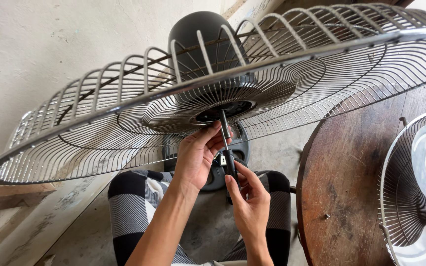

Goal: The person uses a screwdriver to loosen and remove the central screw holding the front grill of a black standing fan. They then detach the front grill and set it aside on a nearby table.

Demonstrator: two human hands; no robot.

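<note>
1. Both hands work together beneath the centre of a large wire fan guard (124, 133), which spans above them, tilted.
2. Left hand (195, 157): fingers curled, fingertips pressed up by the dark central hub (225, 111) of the guard, touching the metal shaft of a screwdriver (226, 148) near its upper end.
3. Right hand (250, 202): closed around the screwdriver's black handle, thumb and fingers pinching it from below; the shaft rises from this hand into the hub.
4. Behind the guard, above both hands, sits a dark rounded motor housing (193, 34).
5. Below the hands: the person's knees in black-and-white checked trousers (134, 207) and a dark fan base (218, 175) on the concrete floor.
6. Right of the hands: a round brown wooden desk (346, 187) bearing a second wire guard with a pale blade (420, 162).
</note>
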